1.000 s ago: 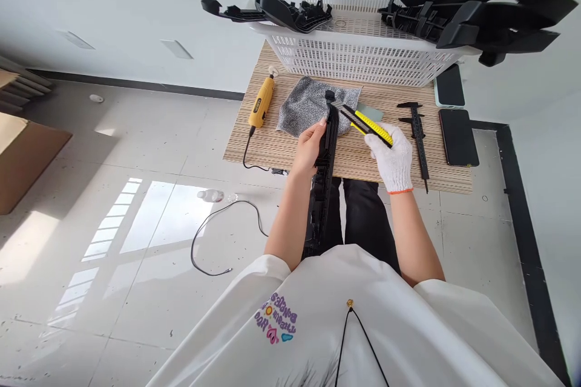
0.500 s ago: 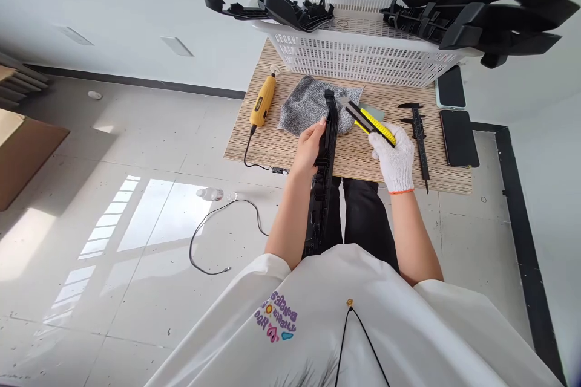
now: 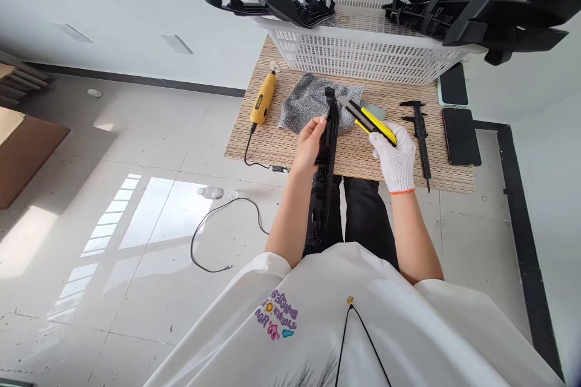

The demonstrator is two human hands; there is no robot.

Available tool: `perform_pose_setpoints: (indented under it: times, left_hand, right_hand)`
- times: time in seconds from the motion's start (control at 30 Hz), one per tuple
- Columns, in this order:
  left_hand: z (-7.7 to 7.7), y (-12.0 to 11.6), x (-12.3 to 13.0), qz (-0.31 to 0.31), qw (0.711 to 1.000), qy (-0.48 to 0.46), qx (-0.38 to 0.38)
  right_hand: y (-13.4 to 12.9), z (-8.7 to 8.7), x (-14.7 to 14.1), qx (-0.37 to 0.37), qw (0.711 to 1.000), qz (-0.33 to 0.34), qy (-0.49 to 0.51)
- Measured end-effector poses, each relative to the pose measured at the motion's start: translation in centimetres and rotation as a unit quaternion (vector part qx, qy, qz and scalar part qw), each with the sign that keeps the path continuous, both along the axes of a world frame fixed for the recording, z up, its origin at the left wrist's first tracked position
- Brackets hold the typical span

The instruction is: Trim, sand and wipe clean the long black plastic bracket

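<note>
My bare left hand (image 3: 311,144) is closed around a long black plastic trim part (image 3: 333,127), which runs from over the table edge down toward my lap. In my right hand (image 3: 394,157), which wears a white knit glove, is a yellow and black utility knife (image 3: 373,122). Its blade is out and points up and left, close to the upper end of the plastic part; whether it touches cannot be made out. Beneath both lies a grey cloth (image 3: 299,103) on the wood-patterned table (image 3: 281,148).
A yellow rotary tool (image 3: 264,98) with a cord lies left of the cloth. To the right are black calipers (image 3: 420,139) and two phones (image 3: 461,137). Behind stands a white basket (image 3: 358,57) bearing several black plastic parts (image 3: 458,21). A cable (image 3: 195,236) lies on the floor.
The view has shifted very slightly. Both hands keep their holds, and the knife stays close to the upper end of the plastic part.
</note>
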State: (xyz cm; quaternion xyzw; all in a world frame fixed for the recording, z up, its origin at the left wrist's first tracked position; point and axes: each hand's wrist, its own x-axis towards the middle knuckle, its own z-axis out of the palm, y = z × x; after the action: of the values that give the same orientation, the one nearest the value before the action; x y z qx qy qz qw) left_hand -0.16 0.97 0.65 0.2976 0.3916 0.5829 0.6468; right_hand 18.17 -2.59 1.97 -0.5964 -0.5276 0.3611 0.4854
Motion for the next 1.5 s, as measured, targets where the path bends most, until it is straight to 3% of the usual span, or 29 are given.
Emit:
perform_pose_setpoints:
  times: [0.73,1.23,1.5]
  left_hand:
    - [0.25,-0.1,0.04,0.003,1.0,0.017,0.006]
    - [0.17,-0.06,0.06,0.007,1.0,0.019,0.005]
    - [0.03,-0.03,0.06,0.011,1.0,0.021,0.006]
  right_hand:
    - [-0.18,-0.27,-0.04,0.002,1.0,0.0,-0.025]
    - [-0.37,0.22,-0.44,-0.022,0.999,-0.026,0.028]
    - [-0.56,0.15,-0.22,-0.005,1.0,-0.001,-0.027]
